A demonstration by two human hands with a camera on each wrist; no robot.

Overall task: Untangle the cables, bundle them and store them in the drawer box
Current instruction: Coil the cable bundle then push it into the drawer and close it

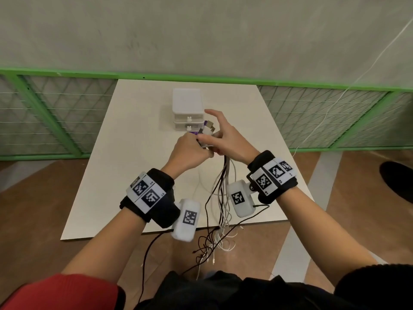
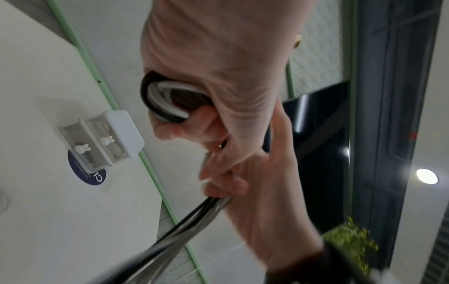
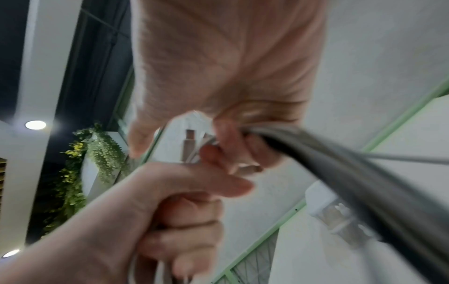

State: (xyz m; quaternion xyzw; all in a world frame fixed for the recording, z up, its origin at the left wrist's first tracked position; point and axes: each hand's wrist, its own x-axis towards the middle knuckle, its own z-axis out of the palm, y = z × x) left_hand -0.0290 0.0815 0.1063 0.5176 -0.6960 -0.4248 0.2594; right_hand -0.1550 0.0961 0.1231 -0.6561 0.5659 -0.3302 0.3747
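A bundle of black and white cables point(image 1: 224, 193) hangs from my two hands above the white table point(image 1: 134, 175). My left hand point(image 1: 192, 146) grips a coiled loop of the cables point(image 2: 167, 100) in its fist. Just to its right, my right hand point(image 1: 220, 137) pinches the strands point(image 2: 194, 221), with its index finger raised. USB plugs point(image 1: 209, 129) stick up between the hands. The white two-drawer box point(image 1: 187, 113) stands just beyond the hands, both drawers closed, with small rabbit-shaped knobs point(image 2: 82, 149).
The loose cable ends point(image 1: 214, 245) trail off the table's front edge over the wooden floor. A green-framed wire fence point(image 1: 67, 113) runs behind the table. A round purple sticker point(image 2: 85, 173) lies under the box. A dark shoe point(image 1: 400, 182) is at the right.
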